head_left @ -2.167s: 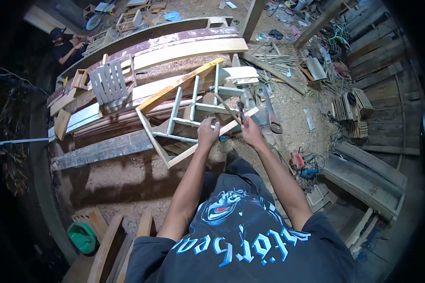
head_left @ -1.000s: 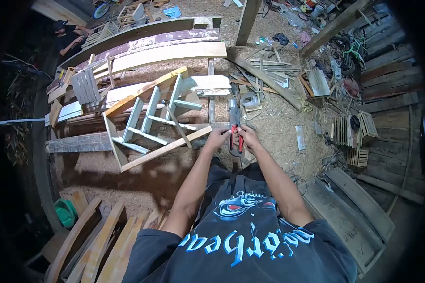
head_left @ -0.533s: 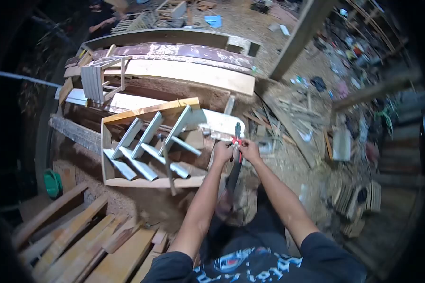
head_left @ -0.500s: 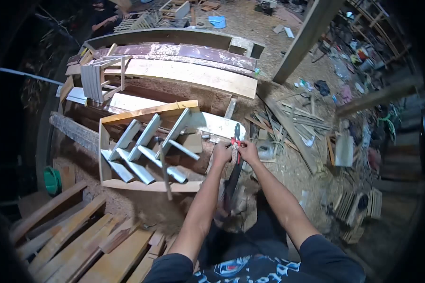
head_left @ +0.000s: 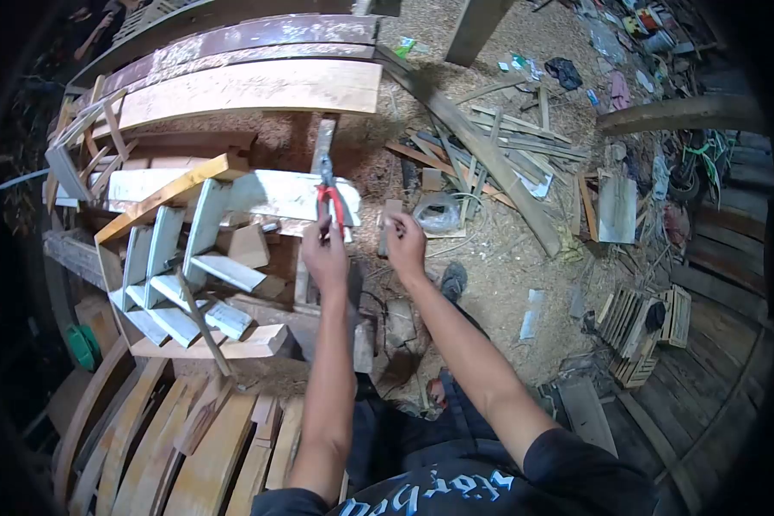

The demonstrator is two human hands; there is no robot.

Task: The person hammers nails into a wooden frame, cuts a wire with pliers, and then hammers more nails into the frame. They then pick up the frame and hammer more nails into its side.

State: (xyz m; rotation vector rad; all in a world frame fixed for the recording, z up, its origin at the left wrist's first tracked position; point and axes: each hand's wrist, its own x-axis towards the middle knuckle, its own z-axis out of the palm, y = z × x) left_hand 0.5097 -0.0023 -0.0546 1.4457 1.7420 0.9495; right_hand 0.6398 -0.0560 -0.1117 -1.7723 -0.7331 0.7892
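Note:
My left hand (head_left: 325, 258) is closed around the red handles of the pliers (head_left: 328, 191), whose jaws point away from me over the white-painted board (head_left: 271, 196). To its right, my right hand (head_left: 405, 245) is raised with its fingers pinched together; whatever lies between the fingertips is too small to make out. Left of the pliers stands a wooden frame (head_left: 159, 211) with several pale slanted slats (head_left: 205, 225). A thin stick (head_left: 199, 320) leans across the frame's near side.
Long planks (head_left: 258, 86) lie beyond the frame, and several boards (head_left: 219, 447) are at the lower left. Scrap wood (head_left: 490, 163) and a long beam (head_left: 482, 146) lie on the right. A clear plastic bag (head_left: 437, 212) is near my right hand. Part of another person shows at top left.
The view has swung to the right. My hands, together at the pliers before, are now apart: the left holds the pliers and the right has come away from them.

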